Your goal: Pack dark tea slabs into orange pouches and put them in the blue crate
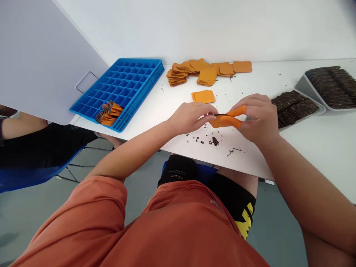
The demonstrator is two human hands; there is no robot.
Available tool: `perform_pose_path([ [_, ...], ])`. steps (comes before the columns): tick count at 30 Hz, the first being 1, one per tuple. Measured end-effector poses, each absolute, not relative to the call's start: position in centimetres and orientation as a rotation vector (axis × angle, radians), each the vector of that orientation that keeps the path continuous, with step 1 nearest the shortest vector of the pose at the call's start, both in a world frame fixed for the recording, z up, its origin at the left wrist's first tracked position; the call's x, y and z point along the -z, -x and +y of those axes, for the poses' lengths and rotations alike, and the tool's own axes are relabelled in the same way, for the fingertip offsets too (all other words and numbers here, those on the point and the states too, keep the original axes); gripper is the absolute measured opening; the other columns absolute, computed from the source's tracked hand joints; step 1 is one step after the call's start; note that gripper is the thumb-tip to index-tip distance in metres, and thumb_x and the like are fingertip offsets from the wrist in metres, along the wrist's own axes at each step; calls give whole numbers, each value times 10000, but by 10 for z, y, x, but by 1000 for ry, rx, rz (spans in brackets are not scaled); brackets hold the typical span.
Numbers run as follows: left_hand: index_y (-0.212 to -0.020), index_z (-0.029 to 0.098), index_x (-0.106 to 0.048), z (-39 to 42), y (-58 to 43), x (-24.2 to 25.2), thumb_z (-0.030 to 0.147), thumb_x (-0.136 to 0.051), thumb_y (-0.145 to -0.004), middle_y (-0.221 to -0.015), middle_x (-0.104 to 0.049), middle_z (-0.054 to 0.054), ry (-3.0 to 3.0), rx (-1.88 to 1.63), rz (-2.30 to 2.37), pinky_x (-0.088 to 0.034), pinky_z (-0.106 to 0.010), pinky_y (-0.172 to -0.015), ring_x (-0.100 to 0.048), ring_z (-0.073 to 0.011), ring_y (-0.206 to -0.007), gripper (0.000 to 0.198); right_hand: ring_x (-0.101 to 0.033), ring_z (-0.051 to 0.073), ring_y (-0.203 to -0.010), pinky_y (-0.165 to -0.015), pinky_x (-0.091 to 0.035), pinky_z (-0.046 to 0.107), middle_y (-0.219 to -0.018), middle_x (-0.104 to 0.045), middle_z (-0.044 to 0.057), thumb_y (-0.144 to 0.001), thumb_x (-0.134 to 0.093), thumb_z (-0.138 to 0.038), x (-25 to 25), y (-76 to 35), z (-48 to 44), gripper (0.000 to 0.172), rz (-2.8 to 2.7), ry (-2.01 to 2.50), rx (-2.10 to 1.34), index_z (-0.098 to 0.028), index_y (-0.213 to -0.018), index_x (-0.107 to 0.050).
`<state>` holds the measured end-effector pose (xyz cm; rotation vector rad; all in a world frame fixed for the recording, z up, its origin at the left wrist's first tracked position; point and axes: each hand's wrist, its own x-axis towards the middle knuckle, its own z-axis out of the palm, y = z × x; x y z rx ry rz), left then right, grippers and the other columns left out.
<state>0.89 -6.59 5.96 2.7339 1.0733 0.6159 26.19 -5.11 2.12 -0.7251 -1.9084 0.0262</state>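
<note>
In front of me, above the table, my left hand (196, 115) pinches the left end of a small orange pouch (214, 122) between thumb and fingers. My right hand (257, 118) closes on the same pouch from the right; orange covers sheathe its thumb and forefinger. A thin dark edge shows at the pouch's top, between the two hands' fingertips. How far this dark piece sits inside the pouch I cannot tell. Just beyond the hands lie a couple of flat orange pouches (204, 96). Dark crumbs (215, 141) are scattered on the table below the hands.
A blue compartment tray (143, 97) at left holds several orange pouches with dark edges. More orange pouches (207, 75) are piled along the wall. Two clear bins (322, 108) at right hold stacked dark brown sheets (299, 107). Another person's arm (23, 128) shows beyond the partition.
</note>
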Motion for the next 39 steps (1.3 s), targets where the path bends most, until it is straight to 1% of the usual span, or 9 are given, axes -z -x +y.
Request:
perform_pose_path([
  [3,-1336,208,-669,-68,-8,-50,389,-593,-1090,-1209,-799,-84,-2710,-788,1051,-579,-322,-874,-765,-203,-1068,314,-700,224,-758,-755,-515,426,-776,-765,18,-911,-799,-605,-19,-263,-49,389,-1865,736,-67,-261,-748,-722],
  [8,-1066,213,-724,-73,-14,-40,357,-658,-1047,-992,-811,-30,-2516,-902,1067,-560,-288,-730,-761,-161,-854,159,-693,224,-747,-716,-501,412,-746,-749,9,-910,-808,-590,-19,-263,-48,385,-1838,751,-96,-265,-734,-699],
  [13,-1185,212,-718,-72,-20,-37,343,-756,-986,-1193,-801,-82,-2373,-1022,932,-605,-353,-951,-751,-199,-1102,241,-686,214,-731,-709,-508,412,-736,-740,1,-921,-778,-625,-20,-261,-50,411,-1844,755,-88,-280,-718,-684],
  [16,-1137,225,-749,-69,-21,-36,325,-775,-983,-1236,-796,-93,-2347,-1025,831,-580,-400,-1080,-742,-204,-1173,185,-696,220,-747,-711,-514,415,-740,-741,6,-917,-767,-654,-21,-260,-51,437,-1860,792,-82,-279,-713,-672],
  [21,-1120,259,-778,-68,-23,-33,301,-830,-943,-1307,-777,-95,-2307,-1043,748,-563,-441,-1120,-734,-216,-1216,189,-690,213,-720,-720,-513,421,-729,-739,6,-920,-794,-592,-25,-257,-56,408,-1788,690,-93,-263,-710,-675],
  [29,-926,211,-763,-78,-34,-36,317,-819,-939,-1054,-817,-62,-2127,-1093,766,-612,-339,-950,-765,-173,-979,121,-643,207,-698,-662,-499,412,-706,-690,23,-956,-737,-610,-27,-246,-68,441,-1735,740,-171,-262,-705,-635],
  [32,-857,208,-739,-82,-37,-40,369,-813,-939,-917,-798,-35,-2124,-1091,877,-603,-317,-858,-745,-164,-866,195,-637,200,-697,-657,-503,405,-710,-685,24,-960,-722,-629,-29,-243,-72,465,-1695,729,-199,-255,-704,-620],
  [35,-832,207,-707,-83,-36,-46,450,-776,-967,-880,-780,-36,-2186,-1083,958,-584,-319,-812,-727,-167,-823,287,-646,207,-733,-689,-521,416,-758,-706,38,-989,-668,-641,-32,-243,-75,482,-1713,750,-237,-254,-703,-629],
  [39,-806,207,-669,-77,-25,-59,596,-727,-981,-798,-735,-31,-2256,-1150,1017,-565,-318,-734,-677,-156,-732,431,-683,228,-834,-756,-543,429,-873,-753,56,-1047,-587,-590,-32,-244,-75,400,-1792,764,-174,-270,-873,-753],
])
